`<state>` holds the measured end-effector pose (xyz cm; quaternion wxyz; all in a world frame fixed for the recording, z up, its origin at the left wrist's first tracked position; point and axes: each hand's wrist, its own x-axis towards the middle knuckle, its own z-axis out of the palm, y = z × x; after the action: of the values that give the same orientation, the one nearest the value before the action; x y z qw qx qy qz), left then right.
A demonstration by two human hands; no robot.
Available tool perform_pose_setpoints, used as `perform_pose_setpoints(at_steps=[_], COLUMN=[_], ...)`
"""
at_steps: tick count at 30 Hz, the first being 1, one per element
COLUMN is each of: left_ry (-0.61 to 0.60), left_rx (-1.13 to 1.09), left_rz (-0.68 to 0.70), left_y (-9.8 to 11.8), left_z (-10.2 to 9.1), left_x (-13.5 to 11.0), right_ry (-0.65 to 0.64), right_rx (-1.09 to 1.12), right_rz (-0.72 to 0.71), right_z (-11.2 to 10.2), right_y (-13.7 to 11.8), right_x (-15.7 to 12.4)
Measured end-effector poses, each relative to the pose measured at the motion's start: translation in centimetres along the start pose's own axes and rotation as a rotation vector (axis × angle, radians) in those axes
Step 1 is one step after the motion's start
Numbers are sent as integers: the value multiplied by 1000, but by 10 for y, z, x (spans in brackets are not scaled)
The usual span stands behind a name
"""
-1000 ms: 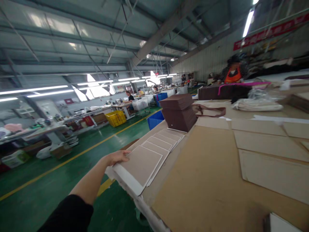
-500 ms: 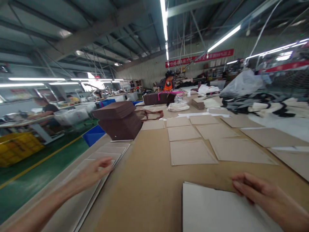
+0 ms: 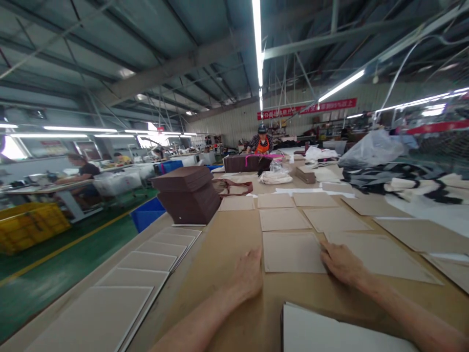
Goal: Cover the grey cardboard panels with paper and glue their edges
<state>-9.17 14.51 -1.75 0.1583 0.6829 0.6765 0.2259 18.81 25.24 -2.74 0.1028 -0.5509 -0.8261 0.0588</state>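
A flat beige board [image 3: 291, 252] lies on the brown table between my two hands. My left hand [image 3: 249, 274] is at its left edge, fingers curled and a little blurred, thumb hidden. At the right edge, my right hand [image 3: 340, 261] has its bent fingers closed on the board's side. Closer to me, below the right forearm, sits a stack of pale grey sheets [image 3: 330, 330], cut off by the picture's bottom edge. A row of overlapping boards with light rims [image 3: 110, 308] runs along the table's left side.
More beige boards [image 3: 381, 252] lie in rows beyond and to the right. A tall dark brown stack [image 3: 188, 195] stands at the left edge. Farther off are a clear plastic bag [image 3: 373, 149], striped fabric [image 3: 395, 176] and a co-worker in an orange apron [image 3: 262, 145].
My left hand has left the overlapping boards and moved right to the beige board. My right hand has moved forward and left from the grey stack to the same board's other edge.
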Motion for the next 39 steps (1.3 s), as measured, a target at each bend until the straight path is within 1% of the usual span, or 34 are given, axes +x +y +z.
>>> perform_pose_setpoints(at_steps=[3,6,9,11,14,17,19,22,25,28,30,32,35,39], left_ry=[14,77,181,256,368,481,547,616,641,664,695,729,791,916], left_rx=[-3,-33,-102,-181,-351,-567,-714,-885,-970,-985,-967,-944,-907,-837], left_rz=[22,2,-68,-124,-204,-264,-292,-318,-327,-329,-334,-341,-346,-358], left_y=[-11,-30,-52,-66,-81,-93,-100,-107,-111,-111,-110,-107,-100,-95], left_z=[-6,-17,-22,-21,-18,-17,-18,-18,-15,-12,-11,-10,-13,-23], left_x=[1,11,27,38,49,55,58,60,63,65,66,67,67,62], right_ry=[18,53,53,32,0,-14,-13,16,54,64,51,30,10,-15], right_rx=[-45,-63,-38,-20,-20,-56,-86,-121,-134,-129,-122,-116,-112,-102], right_rz=[-20,-62,-96,-125,-220,-317,-353,-351,-309,-264,-241,-237,-263,-328], right_z=[-2,-9,-16,-19,-14,-1,10,27,42,54,59,62,64,63], right_y=[3,3,-13,-37,-90,-150,-187,-232,-262,-278,-281,-282,-279,-275], right_x=[3,10,25,41,75,118,150,198,238,265,274,277,271,245])
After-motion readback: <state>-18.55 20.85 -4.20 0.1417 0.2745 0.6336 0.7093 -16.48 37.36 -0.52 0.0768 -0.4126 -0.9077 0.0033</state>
